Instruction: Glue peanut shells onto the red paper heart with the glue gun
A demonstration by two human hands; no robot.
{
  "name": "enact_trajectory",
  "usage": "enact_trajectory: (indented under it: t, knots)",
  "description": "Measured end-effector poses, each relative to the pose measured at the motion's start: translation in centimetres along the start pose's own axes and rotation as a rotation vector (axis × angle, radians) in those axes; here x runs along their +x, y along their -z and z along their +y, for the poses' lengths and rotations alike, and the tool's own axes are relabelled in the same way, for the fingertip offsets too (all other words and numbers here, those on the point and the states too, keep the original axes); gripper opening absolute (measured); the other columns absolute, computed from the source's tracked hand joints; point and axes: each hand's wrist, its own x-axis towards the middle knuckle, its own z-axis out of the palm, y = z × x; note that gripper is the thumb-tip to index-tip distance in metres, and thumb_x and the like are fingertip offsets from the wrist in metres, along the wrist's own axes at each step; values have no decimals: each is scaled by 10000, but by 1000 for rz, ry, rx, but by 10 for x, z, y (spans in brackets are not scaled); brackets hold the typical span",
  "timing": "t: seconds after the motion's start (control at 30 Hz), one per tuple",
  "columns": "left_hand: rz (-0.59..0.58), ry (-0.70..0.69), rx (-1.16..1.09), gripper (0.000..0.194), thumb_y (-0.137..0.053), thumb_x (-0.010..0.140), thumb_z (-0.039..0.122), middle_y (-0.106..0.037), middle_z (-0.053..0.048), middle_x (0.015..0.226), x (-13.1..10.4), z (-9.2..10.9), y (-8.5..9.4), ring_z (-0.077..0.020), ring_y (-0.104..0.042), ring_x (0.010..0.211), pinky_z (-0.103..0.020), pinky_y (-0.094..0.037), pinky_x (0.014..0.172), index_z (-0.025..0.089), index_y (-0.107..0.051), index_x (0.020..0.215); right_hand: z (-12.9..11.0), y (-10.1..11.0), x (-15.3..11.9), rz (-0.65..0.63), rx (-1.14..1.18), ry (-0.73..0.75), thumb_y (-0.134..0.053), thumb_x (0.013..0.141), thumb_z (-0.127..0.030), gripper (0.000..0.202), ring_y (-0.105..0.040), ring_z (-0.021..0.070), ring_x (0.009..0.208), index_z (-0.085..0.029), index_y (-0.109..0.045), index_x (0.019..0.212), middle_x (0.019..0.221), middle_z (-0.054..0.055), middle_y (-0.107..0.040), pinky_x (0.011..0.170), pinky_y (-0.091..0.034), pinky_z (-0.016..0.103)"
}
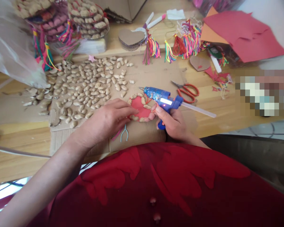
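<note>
A red heart-shaped piece [139, 106] with peanuts along its edge lies between my hands. My left hand [111, 115] is at its left side, fingers bent together over the edge; what they pinch, if anything, is hidden. My right hand [171, 123] is wrapped round the handle of a blue glue gun [157, 95], its fingertips by the right edge of the red piece. The gun's nozzle points left above the piece, and a clear glue stick [198, 109] sticks out of its back. Pink and light blue strings [124, 134] hang below the piece.
Many loose peanuts [85, 85] cover the cardboard on the left. Orange-handled scissors [188, 91] lie right of the gun. Behind are colourful tassels [152, 49], cardboard hearts [131, 37], stacked peanut pieces [88, 19] and red sheets [246, 34]. A white cable [19, 150] runs along the left.
</note>
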Motion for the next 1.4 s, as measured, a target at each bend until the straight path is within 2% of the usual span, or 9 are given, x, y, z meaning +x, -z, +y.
enact_trajectory:
  t: [0.17, 0.4, 0.67, 0.83, 1.4]
  knots:
    - [80, 40, 14, 221, -549, 1000, 251, -749, -101, 1009, -5, 1, -4, -219, -672, 941, -350, -534, 825, 181, -751, 1054, 1, 0, 0, 5, -7, -8, -607, 969, -568, 364, -722, 163, 779, -226, -665, 857, 822, 13, -710, 526, -498, 230]
    - [92, 13, 2, 242, -532, 1014, 243, -741, -75, 936, 4, 11, -10, -207, -638, 892, -340, -516, 807, 192, -758, 947, 3, 1, 0, 16, -29, -17, -600, 963, -590, 404, -703, 172, 748, -219, -705, 842, 836, 35, -730, 488, -494, 239]
    - [54, 6, 28, 239, -517, 1002, 204, -738, -79, 940, 4, 13, -8, -207, -639, 885, -334, -522, 808, 185, -753, 965, 2, 1, 1, 8, -27, -18, -604, 950, -615, 415, -729, 179, 776, -222, -687, 844, 833, 35, -737, 479, -491, 229]
    - [58, -1, 57, 257, -486, 1022, 209, -734, -86, 961, 2, 13, -12, -213, -638, 873, -329, -521, 770, 174, -733, 959, 2, 0, 1, 14, -8, -13, -614, 953, -595, 398, -735, 178, 799, -224, -682, 825, 830, 31, -734, 494, -495, 224]
    - [4, -7, 66, 251, -479, 1041, 207, -710, -92, 962, 0, 20, -8, -213, -630, 890, -335, -524, 794, 146, -721, 1006, 3, 1, 0, 12, -3, 4, -608, 968, -565, 380, -720, 173, 784, -215, -686, 844, 828, 29, -727, 501, -498, 223]
